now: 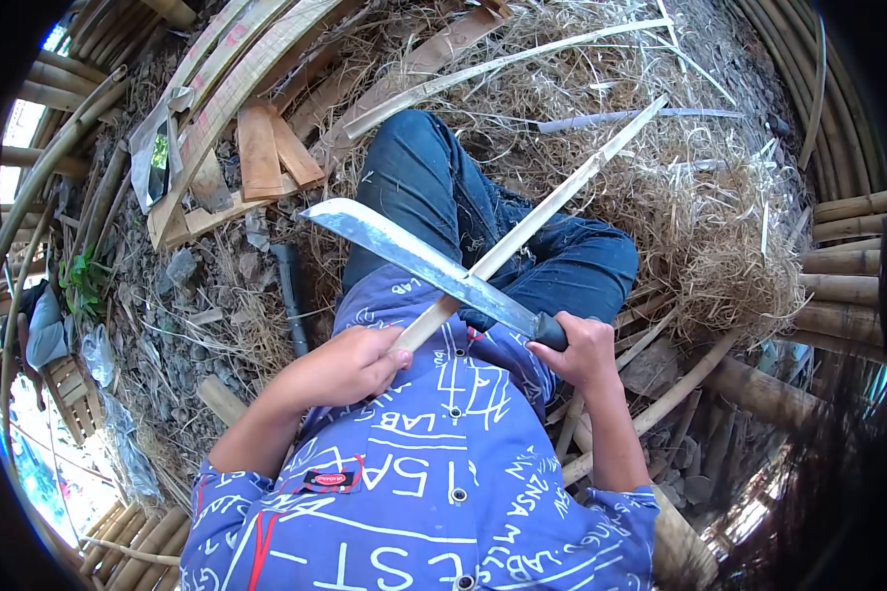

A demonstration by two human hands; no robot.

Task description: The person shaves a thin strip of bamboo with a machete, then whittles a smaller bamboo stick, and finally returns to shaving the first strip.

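A long pale bamboo strip (569,189) runs from my lap up toward the shavings at the upper right. My left hand (363,362) is closed around its near end, close to my shirt. In my right hand (579,349) is the dark handle of a machete (419,258), fingers wrapped round it. The wide metal blade points to the upper left and crosses over the strip, its edge at the wood just above my belly. Blade and strip form an X over my crossed legs.
Curly bamboo shavings (729,227) heap up ahead and to the right. Long split strips (237,89) and short wood blocks (258,153) lie at the upper left. Beside my leg rests a dark tube-like object (290,295). Bamboo pole walls (843,261) stand at both sides.
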